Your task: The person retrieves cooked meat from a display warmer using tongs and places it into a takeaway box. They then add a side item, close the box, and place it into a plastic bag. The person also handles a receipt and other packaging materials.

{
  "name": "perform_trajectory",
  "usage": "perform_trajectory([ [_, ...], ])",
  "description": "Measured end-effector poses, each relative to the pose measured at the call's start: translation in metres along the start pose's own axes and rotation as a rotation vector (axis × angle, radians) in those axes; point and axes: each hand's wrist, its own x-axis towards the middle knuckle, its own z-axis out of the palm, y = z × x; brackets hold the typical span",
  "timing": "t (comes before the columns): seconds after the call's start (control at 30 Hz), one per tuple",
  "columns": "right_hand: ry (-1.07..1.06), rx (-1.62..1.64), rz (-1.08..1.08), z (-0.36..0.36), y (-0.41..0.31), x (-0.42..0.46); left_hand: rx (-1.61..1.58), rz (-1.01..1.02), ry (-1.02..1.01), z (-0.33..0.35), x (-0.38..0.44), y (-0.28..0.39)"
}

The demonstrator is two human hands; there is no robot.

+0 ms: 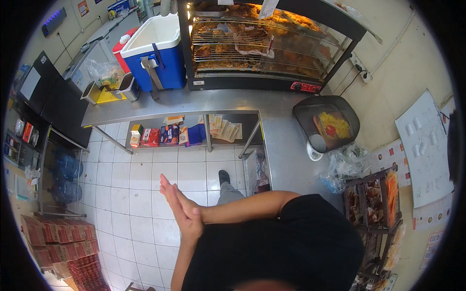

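My left hand (181,214) and my right hand (188,204) are pressed palm against palm in front of my black shirt, above the tiled floor. Their fingers are straight and point away from me. The thumb of the left lies over the heel of the right. I see nothing held in either hand, though the palms are hidden. Past the hands stands a steel worktable (171,103), with boxes (150,136) and paper bags (226,130) on its lower shelf.
A lit glass warming cabinet (262,47) of fried food and a blue cooler box (160,69) stand on the worktable. To the right are a dark tub (305,116), a small scale (314,154), plastic bags (347,163) and a rack (375,203). Cartons (63,231) are stacked lower left.
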Motion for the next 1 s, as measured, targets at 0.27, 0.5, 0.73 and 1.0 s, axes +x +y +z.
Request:
perform_trajectory([
  [0.27, -0.378, -0.271, -0.24, 0.047, -0.045, -0.015, -0.06, 0.029, 0.266, -0.053, 0.059, 0.024],
  [0.5, -0.254, -0.429, -0.718, 0.053, -0.087, 0.0, -0.196, 0.158, -0.028, -0.042, 0.055, 0.059],
  [0.73, 0.261, -0.288, -1.024, 0.072, -0.186, 0.025, -0.125, 0.403, -0.344, -0.034, 0.057, 0.08],
  [1.0, -0.515, -0.45, -0.915, 0.081, -0.105, -0.01, -0.171, 0.614, 0.145, -0.066, 0.061, 0.1],
])
